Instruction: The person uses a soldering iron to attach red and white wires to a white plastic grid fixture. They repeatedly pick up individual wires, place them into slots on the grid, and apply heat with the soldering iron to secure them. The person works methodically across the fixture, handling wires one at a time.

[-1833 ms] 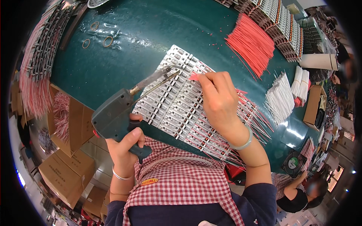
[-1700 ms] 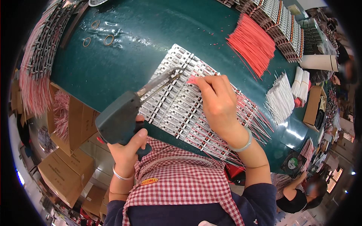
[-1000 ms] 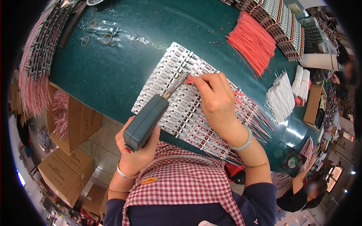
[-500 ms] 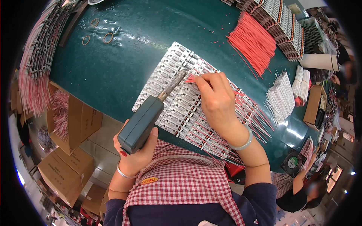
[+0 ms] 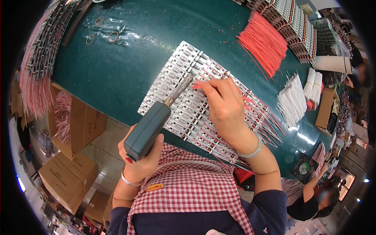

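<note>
My left hand is wrapped round the handle of a soldering gun with a dark grey-green body. Its metal barrel slants up and right, the tip over a panel of small white parts set in rows. Pinched in the fingers of my right hand are short red wires, their ends just right of the tip. Whether the tip touches a wire or the panel I cannot tell. Red and white wires are spread across the panel's right side, partly hidden under my right hand and wrist.
A bundle of red wires and a pile of white wires lie to the right on the green table. Stacked panels stand far right. Rubber bands lie far left. Cardboard boxes stand below left. Another person works at lower right.
The panel has shifted very slightly. My right hand has moved a little down, and the soldering gun slightly right and down. Both hands keep their hold.
</note>
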Available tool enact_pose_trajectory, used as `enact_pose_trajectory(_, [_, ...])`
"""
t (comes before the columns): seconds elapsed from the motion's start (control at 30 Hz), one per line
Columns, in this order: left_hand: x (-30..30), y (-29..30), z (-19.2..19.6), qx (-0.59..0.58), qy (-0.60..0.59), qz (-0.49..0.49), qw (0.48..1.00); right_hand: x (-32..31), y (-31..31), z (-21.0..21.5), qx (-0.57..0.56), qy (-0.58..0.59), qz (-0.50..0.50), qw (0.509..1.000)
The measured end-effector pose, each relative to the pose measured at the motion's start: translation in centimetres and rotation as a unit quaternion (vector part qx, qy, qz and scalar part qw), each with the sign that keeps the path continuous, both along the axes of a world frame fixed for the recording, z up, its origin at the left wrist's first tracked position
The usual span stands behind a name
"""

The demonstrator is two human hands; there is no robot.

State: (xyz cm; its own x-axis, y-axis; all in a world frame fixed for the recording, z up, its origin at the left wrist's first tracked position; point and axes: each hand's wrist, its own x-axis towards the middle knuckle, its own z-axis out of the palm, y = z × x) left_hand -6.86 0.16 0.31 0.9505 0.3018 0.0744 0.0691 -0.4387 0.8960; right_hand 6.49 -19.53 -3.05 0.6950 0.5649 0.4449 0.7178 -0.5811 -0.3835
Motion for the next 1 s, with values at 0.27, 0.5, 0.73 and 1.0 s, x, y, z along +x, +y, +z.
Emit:
enact_pose_trajectory(0.27, [0.0,-0.1,0.3,-0.002,0.022,-0.005,1.0,0.0,0.2,0.0,-0.013,-0.002,-0.003,1.0])
enact_pose_trajectory(0.5, [0.1,-0.1,0.3,-0.012,0.023,-0.003,1.0,0.0,0.4,0.0,-0.021,-0.001,-0.001,1.0])
enact_pose_trajectory(0.73, [-0.9,0.3,-0.3,0.004,0.022,0.012,1.0,0.0,0.4,0.2,-0.023,-0.004,-0.001,1.0])
enact_pose_trajectory(1.0, [-1.4,0.4,-0.2,0.009,0.005,0.03,0.999,-0.1,0.5,-0.1,-0.016,-0.016,-0.006,1.0])
